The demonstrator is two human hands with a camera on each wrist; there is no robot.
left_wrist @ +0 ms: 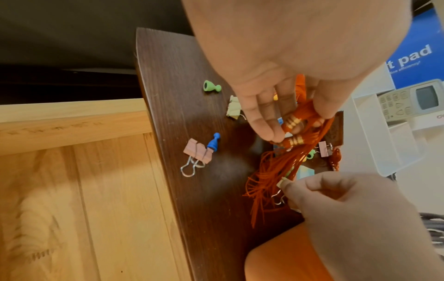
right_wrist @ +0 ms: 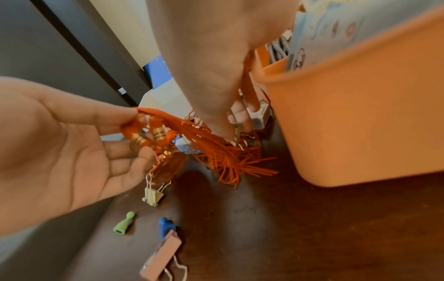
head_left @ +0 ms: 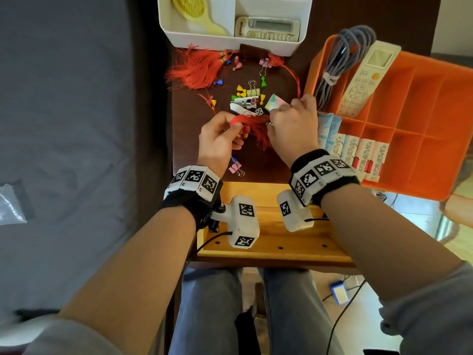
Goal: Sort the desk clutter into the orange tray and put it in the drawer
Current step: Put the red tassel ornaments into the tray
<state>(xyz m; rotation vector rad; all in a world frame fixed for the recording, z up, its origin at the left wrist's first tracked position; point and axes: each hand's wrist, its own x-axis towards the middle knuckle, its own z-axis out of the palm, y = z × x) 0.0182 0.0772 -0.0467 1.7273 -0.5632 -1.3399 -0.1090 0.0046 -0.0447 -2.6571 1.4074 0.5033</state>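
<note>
Tassel (head_left: 252,125) limp, light, tangle-prone near desk's right edge: left hand (head_left: 220,139) pinches its gold-banded heads, the best hold, while right hand (head_left: 294,124) pinches a binder clip (left_wrist: 280,192) among strands.

Both forearms are reaching forward, each wrist wearing a black band with marker blocks. The left hand (head_left: 220,139) is turning palm-inward, its thumb and fingers (right_wrist: 134,154) pinching something between them. The right hand (head_left: 294,124) is curling just beside it, its fingers (left_wrist: 295,185) bending downward and pinching, knuckles facing up.
</note>
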